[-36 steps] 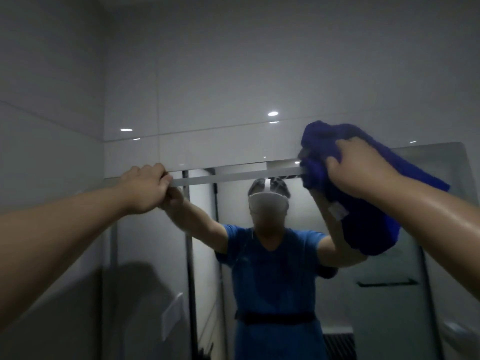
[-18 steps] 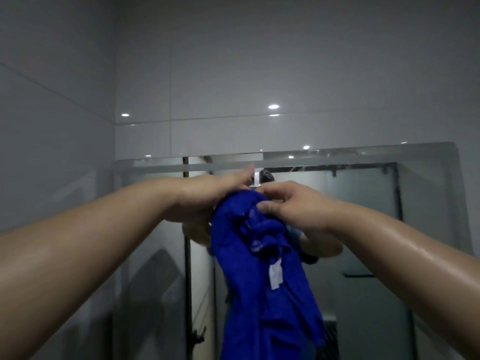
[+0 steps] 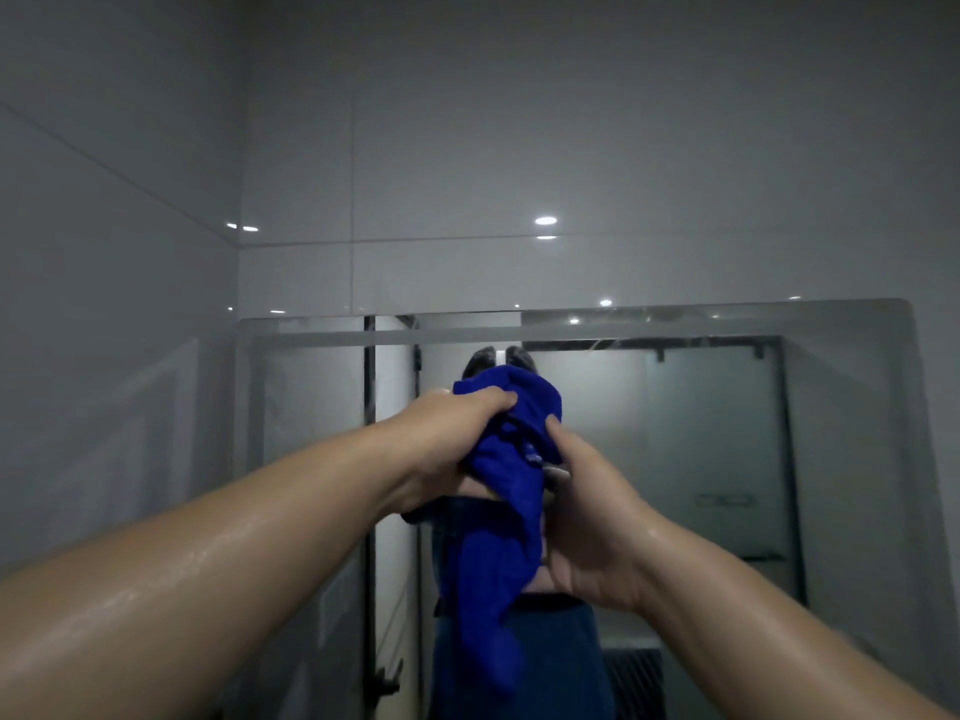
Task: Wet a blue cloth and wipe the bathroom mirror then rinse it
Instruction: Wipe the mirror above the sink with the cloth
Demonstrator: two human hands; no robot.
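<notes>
Hands raised: left hand (image 3: 457, 433) grips cloth (image 3: 511, 491), right hand (image 3: 587, 511) pinches.

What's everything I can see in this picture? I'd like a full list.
cloth: one, blue, held up in front of the mirror, bunched at the top, tail hanging down
mirror: one, frosted border, on the wall ahead; reflects a person in blue and a glass door
wall tiles: several, pale grey, above and left of the mirror
light glints: several, white, on the tiles and along the mirror's top
left hand: one, grips the cloth's bunched top
right hand: one, holds the cloth lower down, thumb pressed into it
</notes>
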